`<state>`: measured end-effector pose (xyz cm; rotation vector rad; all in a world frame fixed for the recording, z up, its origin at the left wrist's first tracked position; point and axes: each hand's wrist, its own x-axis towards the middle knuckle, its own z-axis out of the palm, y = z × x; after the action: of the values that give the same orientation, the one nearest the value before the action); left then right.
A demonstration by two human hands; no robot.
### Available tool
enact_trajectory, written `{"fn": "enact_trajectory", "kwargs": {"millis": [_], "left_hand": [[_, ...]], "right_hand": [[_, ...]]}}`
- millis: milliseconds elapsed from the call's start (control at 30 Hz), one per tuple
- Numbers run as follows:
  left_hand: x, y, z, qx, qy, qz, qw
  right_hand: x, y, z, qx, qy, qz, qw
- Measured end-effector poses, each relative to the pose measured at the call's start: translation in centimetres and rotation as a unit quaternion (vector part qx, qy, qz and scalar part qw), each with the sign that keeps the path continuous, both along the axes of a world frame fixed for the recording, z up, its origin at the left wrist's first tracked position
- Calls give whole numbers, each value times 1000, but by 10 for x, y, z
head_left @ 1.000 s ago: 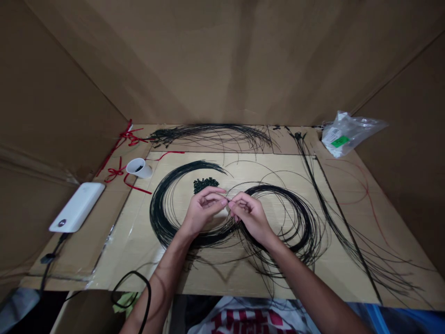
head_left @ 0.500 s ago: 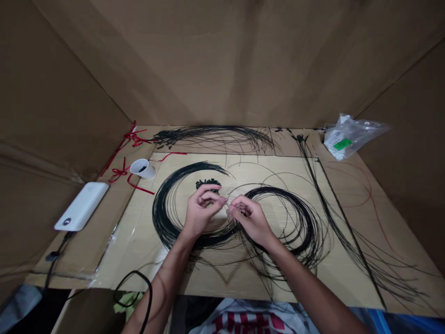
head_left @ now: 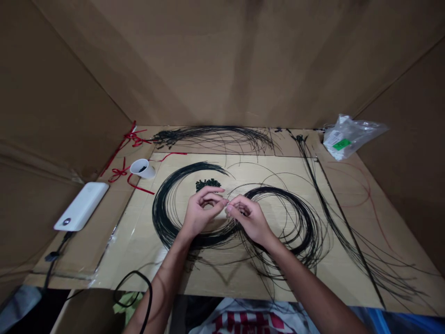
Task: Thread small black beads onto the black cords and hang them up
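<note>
Together, left hand [head_left: 201, 215], right hand [head_left: 248, 219] pinched shut above thin black wire loops [head_left: 157, 213] (held strand unclear).

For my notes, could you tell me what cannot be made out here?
Head view:
What the left hand and right hand pinch: hidden by their fingers.
The small dark pieces: too small to identify.
Inside the white cup: partly hidden by its wall.
The black cable's end: cut off by the bottom edge.

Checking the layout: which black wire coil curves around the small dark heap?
The left black wire coil, curving around the dark heap; the right coil lies apart.
</note>
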<state>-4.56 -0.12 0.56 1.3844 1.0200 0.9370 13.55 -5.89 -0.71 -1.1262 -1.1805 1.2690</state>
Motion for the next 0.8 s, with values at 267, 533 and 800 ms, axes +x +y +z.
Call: {"fn": "enact_trajectory", "kwargs": {"millis": [267,533,800], "left_hand": [[-41,18,6,294,316,25,902],[-41,18,-5,309,377,-40,872],[-36,18,-9,325,385,-32,863]], "right_hand": [[0,1,-9,-36,25,-29,999],[0,2,-10,-42,25,-38,998],[0,1,-6,-42,24,-45,998]]}}
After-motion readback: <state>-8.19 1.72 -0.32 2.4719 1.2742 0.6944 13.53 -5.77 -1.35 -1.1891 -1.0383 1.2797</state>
